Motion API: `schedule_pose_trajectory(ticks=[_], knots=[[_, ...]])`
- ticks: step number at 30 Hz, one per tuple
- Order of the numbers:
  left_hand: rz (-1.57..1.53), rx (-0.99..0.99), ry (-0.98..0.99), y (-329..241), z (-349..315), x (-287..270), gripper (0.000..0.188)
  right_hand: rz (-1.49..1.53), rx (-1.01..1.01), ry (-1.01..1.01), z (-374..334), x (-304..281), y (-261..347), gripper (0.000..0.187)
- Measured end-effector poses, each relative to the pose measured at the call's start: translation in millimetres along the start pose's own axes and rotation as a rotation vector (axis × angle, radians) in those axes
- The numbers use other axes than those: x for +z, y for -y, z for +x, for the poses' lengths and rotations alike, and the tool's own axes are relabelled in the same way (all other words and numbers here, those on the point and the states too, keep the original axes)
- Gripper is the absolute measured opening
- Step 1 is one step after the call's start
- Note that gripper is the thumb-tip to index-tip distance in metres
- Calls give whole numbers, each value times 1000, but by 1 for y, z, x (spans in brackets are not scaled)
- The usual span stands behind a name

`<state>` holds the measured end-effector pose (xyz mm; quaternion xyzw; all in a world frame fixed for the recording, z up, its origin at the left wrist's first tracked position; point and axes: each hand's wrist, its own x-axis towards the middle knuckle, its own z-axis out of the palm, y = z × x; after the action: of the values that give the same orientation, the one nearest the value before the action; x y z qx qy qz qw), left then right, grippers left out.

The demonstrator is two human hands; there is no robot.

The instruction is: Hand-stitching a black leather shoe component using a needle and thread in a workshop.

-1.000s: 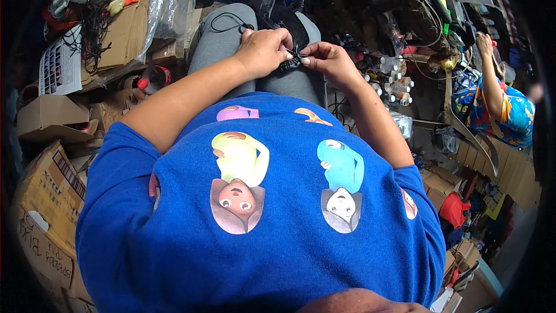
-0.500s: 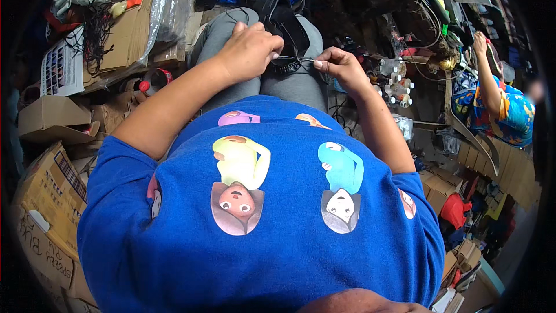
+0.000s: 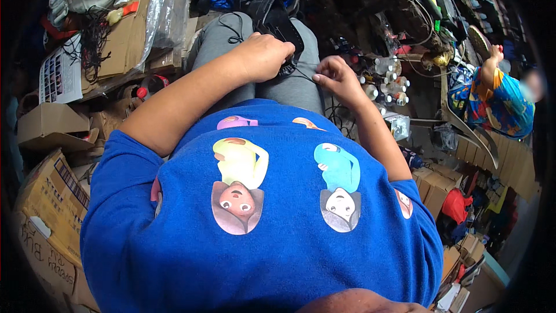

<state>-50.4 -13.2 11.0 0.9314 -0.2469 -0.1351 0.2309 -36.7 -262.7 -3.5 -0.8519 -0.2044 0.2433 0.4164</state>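
Across my grey-trousered knees lies a black piece (image 3: 272,16) shaped like a shoe upper or sandal, its lower edge lined with stitch-like marks. My left hand (image 3: 267,57) is closed over the near-left side of it; its fingertips are hidden, so what they grip does not show. A thin black cord (image 3: 302,73) runs from the piece toward my right hand (image 3: 340,80), whose thumb and forefinger are closed on its end, right of the piece. Another loop of dark cord (image 3: 234,37) lies on my left thigh.
At left, cardboard sheets (image 3: 124,46) under clear plastic sit above an open cardboard box (image 3: 55,124). Small bottles (image 3: 394,90) crowd the floor right of my knees. Further right is another person in a bright patterned shirt (image 3: 501,104), near a red bag (image 3: 456,206).
My left hand has shifted slightly right and down over the black piece. The right hand has dropped a little, and the cord has slackened. The other person's raised hand has moved.
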Motion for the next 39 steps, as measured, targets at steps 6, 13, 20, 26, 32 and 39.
schedule_pose_trajectory(ticks=[6,13,20,26,32,39], knots=[[-7,29,-16,0,-5,2,15,133,36,53,-17,-23,45,10],[9,73,-65,4,-7,4,9,-620,-120,-167,46,-41,23,13],[12,59,-71,7,-11,7,9,-884,-399,169,32,-20,77,10],[58,103,-119,12,-13,10,13,-967,-463,204,41,2,68,8],[164,187,-196,20,-38,4,18,-794,-523,173,40,0,52,7],[-8,-175,-306,85,-120,-27,13,-423,43,-23,-1,-63,-13,6]])
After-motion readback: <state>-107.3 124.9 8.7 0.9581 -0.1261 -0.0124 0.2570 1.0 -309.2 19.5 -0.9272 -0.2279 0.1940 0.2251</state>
